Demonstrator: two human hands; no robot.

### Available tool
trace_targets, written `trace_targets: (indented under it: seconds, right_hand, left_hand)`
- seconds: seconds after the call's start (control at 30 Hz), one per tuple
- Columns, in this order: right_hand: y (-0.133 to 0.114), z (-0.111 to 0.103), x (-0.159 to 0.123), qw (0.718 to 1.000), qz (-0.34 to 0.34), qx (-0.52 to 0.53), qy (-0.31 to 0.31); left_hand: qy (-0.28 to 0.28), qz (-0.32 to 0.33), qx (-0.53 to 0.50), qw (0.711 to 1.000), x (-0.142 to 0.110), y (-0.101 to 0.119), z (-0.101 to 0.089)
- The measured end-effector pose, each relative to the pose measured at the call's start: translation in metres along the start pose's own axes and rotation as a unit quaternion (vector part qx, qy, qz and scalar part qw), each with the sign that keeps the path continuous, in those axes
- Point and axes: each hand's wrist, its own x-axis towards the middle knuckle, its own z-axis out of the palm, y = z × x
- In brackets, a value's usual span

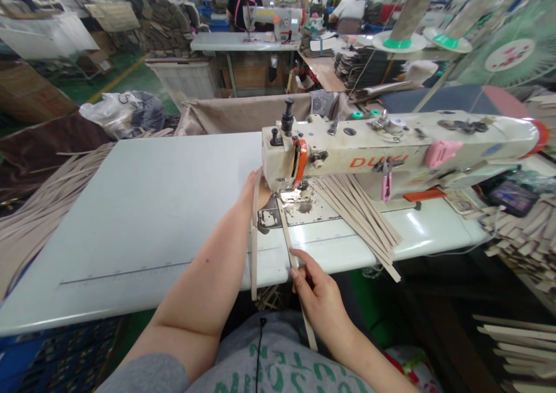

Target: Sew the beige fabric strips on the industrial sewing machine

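Observation:
A white sewing machine (330, 149) with an orange guard stands on the table. Between the thumb and fingers of my right hand (319, 291) is a beige fabric strip (285, 225), which runs from under the needle area toward my lap. My left hand (259, 191) reaches behind the machine's head, to the left of the needle, with its fingers mostly hidden. Another beige strip (254, 254) lies across that hand and hangs down past the table's front edge. Right of the needle plate (310, 212), several loose strips (360, 219) lie fanned out under the machine's arm.
The white tabletop (174, 196) extends left, with a printed ruler line near its front. Long strips (39, 213) drape beyond its left edge. Strip bundles (516, 236) are piled at the right. Pink snips (386, 183) hang on the machine. A green fan (510, 54) stands behind.

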Motion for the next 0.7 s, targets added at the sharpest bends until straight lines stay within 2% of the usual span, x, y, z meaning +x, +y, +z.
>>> trace_targets:
  seconds: [0.13,0.27,0.7]
  right_hand:
    - [0.0007,0.0014,0.0016,1.0,-0.02,-0.015,0.005]
    - [-0.0009,0.0024,0.0029,1.0,-0.02,-0.023,0.007]
    - [-0.0057,0.0035,0.0059,1.0,0.017,-0.011,0.011]
  left_hand:
    - [0.048,-0.028,-0.038,0.998,0.0031,-0.0042,0.0086]
    - [0.073,-0.022,-0.039,0.996,0.0044,-0.0071,0.0113]
    - [0.064,-0.021,-0.056,0.996,0.0013,-0.0016,0.0051]
